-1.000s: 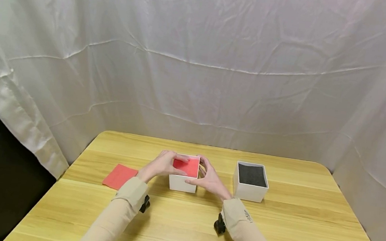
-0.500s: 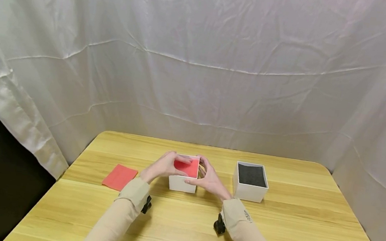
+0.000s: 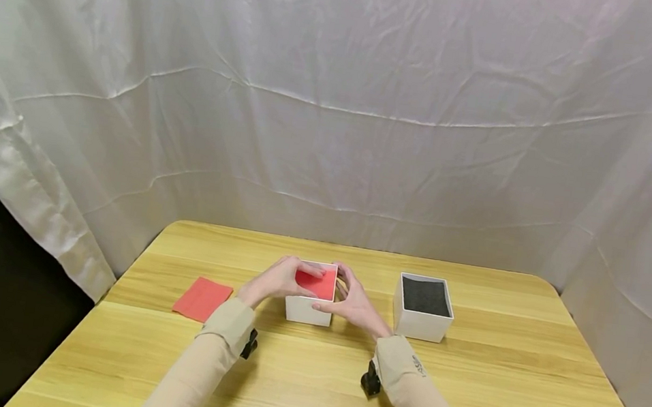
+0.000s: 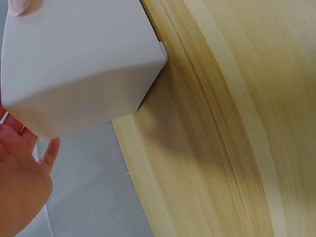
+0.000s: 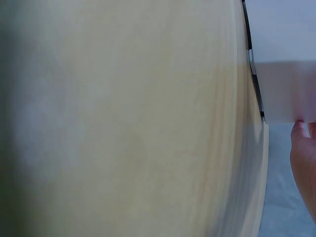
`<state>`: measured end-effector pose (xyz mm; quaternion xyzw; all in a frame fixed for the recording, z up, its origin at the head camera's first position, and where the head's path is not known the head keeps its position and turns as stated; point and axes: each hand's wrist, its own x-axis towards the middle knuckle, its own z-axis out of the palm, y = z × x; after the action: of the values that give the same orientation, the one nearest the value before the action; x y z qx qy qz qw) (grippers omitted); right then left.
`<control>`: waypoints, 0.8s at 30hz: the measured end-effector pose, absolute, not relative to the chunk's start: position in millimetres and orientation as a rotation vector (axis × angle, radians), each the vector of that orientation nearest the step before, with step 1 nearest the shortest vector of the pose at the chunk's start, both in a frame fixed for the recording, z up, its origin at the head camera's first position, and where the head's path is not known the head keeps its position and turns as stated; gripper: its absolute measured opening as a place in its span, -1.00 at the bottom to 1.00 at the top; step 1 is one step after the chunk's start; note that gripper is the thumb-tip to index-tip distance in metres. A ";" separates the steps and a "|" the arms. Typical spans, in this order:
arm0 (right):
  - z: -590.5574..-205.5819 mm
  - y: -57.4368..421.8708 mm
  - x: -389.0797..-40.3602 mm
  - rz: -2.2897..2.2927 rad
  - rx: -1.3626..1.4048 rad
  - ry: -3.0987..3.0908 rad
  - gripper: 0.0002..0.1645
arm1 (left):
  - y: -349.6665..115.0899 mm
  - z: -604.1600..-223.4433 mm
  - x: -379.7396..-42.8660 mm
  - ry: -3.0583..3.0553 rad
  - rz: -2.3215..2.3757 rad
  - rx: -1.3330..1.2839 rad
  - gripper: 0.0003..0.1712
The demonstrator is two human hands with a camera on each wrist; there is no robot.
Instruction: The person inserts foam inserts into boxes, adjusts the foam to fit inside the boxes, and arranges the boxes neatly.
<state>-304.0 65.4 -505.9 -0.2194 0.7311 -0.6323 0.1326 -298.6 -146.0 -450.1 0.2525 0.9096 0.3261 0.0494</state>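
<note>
In the head view, a white square box (image 3: 308, 311) stands mid-table, with a red cloth-like square (image 3: 315, 286) inside its opening. My left hand (image 3: 279, 278) reaches over the box's left rim, its thumb and fingers spread across the red piece. My right hand (image 3: 355, 302) grips the box at its right side, thumb on the front face and fingers toward the back. In the left wrist view, the little finger of my left hand (image 4: 22, 173) lies by the wall of the white box (image 4: 84, 59). In the right wrist view, my right hand (image 5: 303, 158) touches the box (image 5: 284, 89).
Another red square (image 3: 203, 299), flat like cloth, lies left of the box. At the right stands a second white box (image 3: 421, 326) with a dark grey piece (image 3: 426, 296) inside. A pale curtain (image 3: 368, 168) hangs behind the wooden table (image 3: 525, 381).
My left hand has shifted very slightly to the right over the red piece. The right hand and both boxes stay in place.
</note>
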 end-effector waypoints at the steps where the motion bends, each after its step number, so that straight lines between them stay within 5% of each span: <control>1: -505.8 65.4 -303.9 -1.834 -0.639 2.122 0.20 | -145.8 -450.2 -298.6 2.772 0.991 0.768 -0.46; 24: -506.5 64.5 -304.5 -1.838 -0.643 2.124 0.18 | -160.0 -460.1 -289.4 2.697 1.343 0.783 -0.49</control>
<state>-304.5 64.5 -506.5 -0.2213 0.7310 -0.6324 0.1296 -289.4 -160.0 -460.1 0.2516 0.8662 0.4315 0.0143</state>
